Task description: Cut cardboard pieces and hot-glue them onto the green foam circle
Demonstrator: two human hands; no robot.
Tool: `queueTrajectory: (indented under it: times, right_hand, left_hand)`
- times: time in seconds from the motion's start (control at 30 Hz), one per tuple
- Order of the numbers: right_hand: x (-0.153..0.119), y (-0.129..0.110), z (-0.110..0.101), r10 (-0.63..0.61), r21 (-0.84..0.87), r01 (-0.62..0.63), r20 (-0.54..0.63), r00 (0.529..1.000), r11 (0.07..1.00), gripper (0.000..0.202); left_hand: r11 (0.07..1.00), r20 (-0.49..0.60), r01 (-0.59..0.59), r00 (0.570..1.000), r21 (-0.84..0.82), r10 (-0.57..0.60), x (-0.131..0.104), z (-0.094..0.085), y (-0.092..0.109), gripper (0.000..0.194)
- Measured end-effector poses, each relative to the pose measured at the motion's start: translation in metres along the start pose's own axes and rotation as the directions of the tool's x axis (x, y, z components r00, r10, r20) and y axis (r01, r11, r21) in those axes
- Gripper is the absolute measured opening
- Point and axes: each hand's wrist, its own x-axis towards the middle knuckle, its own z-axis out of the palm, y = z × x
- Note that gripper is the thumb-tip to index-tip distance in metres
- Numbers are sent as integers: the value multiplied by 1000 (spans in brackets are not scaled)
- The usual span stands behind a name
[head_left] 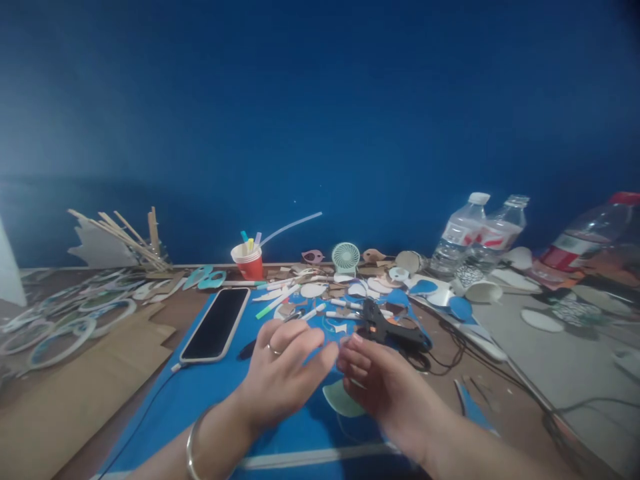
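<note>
My left hand [290, 367], with a ring and a bracelet, is bent over the blue mat [285, 427], thumb and fingers drawn together. Close to its fingertips is my right hand [385, 387], its fingers curled in. Anything pinched between the fingers is too small or hidden to make out. A pale green rounded piece [340, 399] shows beside and partly behind my right fingers, with a thin line curving below it. Just beyond my right hand lies a black glue gun [393, 328] with its cable.
A phone [217, 327] lies left on the mat, near brown cardboard [95, 387] and white rings [63, 343]. Behind are markers [277, 301], paper cutouts, a red cup [249, 262] and a small fan [345, 258]. Bottles [457, 233] and a grey board [565, 373] are right.
</note>
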Motion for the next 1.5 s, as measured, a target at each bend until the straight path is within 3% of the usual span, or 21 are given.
queueTrajectory:
  times: [0.13,0.23,0.33,0.53,0.73,0.8,0.87,0.9,0.93,0.97,1.0,1.07,1.1,1.17,1.23,1.33,1.5]
  right_hand:
    - [-3,3,1,28,-9,-28,20,999,1000,16]
    - [-1,3,-1,-4,-55,4,11,1000,998,17]
    - [1,3,-2,-36,-110,40,34,999,993,19]
    - [1,3,-3,-42,-152,50,57,998,987,24]
    - [-1,6,-2,-34,-149,40,39,999,988,30]
    - [1,3,-3,-65,-166,65,5,998,984,33]
    - [3,-3,-4,-161,-293,157,11,987,943,33]
    - [4,-9,-6,-229,-418,227,45,972,880,31]
    - [5,-15,-8,-291,-577,299,110,950,760,29]
    - [5,-21,-11,-331,-742,361,197,923,565,26]
    - [5,-27,-13,-329,-863,396,293,898,313,22]
    - [5,-35,-19,-228,-888,442,459,858,-125,28]
    - [5,-37,-22,-164,-844,456,511,844,-283,36]
    - [5,-35,-26,-67,-746,467,560,826,-475,48]
    - [8,-29,-28,-35,-687,456,572,819,-565,46]
    - [13,-23,-29,-46,-667,443,580,813,-599,33]
    - [19,-27,-26,-218,-772,445,580,785,-454,35]
  left_hand:
    - [979,20,-188,982,75,187,6,-6,1,20]
    - [968,37,-233,972,91,230,9,-8,1,25]
    - [970,31,-221,975,100,219,11,-9,0,26]
    - [971,146,-222,967,87,208,12,-11,-2,22]
    - [979,144,-189,974,79,177,8,-8,-5,28]
    - [982,138,-160,980,99,146,7,-8,-7,31]
    - [987,127,-112,987,116,97,6,-7,-11,32]
    - [989,118,-80,991,124,65,6,-7,-13,32]
    - [991,100,-45,994,130,33,6,-8,-16,32]
    - [991,72,-6,997,134,-3,6,-8,-20,32]
    - [991,39,31,999,132,-36,7,-8,-23,32]
    - [989,-24,106,994,106,-104,8,-8,-29,30]
    - [986,-47,147,989,83,-144,10,-8,-31,27]
    - [972,-54,231,972,26,-230,12,-8,-33,23]
    - [951,-34,306,951,-37,-307,13,-7,-33,22]
    - [917,7,373,927,-142,-376,13,-4,-30,23]
    - [843,105,448,893,-298,-437,4,7,-19,22]
